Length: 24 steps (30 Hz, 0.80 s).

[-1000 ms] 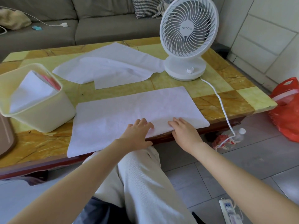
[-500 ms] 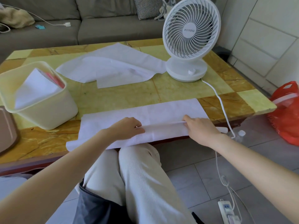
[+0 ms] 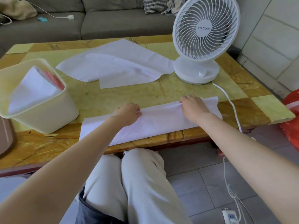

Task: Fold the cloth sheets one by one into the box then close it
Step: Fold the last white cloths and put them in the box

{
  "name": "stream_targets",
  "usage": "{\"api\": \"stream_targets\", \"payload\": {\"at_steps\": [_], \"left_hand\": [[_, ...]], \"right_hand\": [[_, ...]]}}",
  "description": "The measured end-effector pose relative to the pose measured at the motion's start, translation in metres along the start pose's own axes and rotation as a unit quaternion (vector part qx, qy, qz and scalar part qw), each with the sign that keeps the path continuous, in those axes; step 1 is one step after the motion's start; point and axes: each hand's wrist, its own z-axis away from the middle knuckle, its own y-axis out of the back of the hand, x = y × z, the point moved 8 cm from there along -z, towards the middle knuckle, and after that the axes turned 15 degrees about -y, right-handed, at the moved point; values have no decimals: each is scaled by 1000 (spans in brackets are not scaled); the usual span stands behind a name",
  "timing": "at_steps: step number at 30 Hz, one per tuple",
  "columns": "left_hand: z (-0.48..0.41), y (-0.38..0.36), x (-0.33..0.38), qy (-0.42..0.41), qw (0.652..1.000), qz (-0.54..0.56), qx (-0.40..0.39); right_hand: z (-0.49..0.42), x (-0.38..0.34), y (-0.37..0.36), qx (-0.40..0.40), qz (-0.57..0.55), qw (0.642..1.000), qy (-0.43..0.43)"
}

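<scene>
— How far along was it?

— Early, I'd judge. The left hand [image 3: 129, 113] and right hand [image 3: 193, 106] each pinched the turned-over edge of one cloth sheet [image 3: 161, 125], half folded at mid-frame on the table [image 3: 121, 97]. Loose sheets [image 3: 116, 67] lay unfolded above it.

— And the box [image 3: 48, 117]?

— Open at centre left, holding one white sheet [image 3: 32, 91] (plus something pink behind it). Closing was yet to do.

White cloth sheets [image 3: 150, 122], cream box [image 3: 48, 117], white fan [image 3: 205, 38], yellow-brown marbled tabletop [image 3: 113, 97], grey sofa [image 3: 113, 25], red bag [image 3: 291, 123].
</scene>
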Motion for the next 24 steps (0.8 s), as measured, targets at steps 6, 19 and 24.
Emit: {"api": "stream_targets", "payload": {"at_steps": [6, 19, 24], "left_hand": [[-7, -6, -4, -14, 999, -35, 31], [-15, 3, -17, 15, 997, -13, 76], [-18, 0, -19, 25, 996, 4, 82]], "right_hand": [[-6, -18, -36, -92, -3, 996, 12], [-28, -40, -27, -64, -4, 998, 25], [-36, -46, -29, -36, 33, 999, 5]]}}
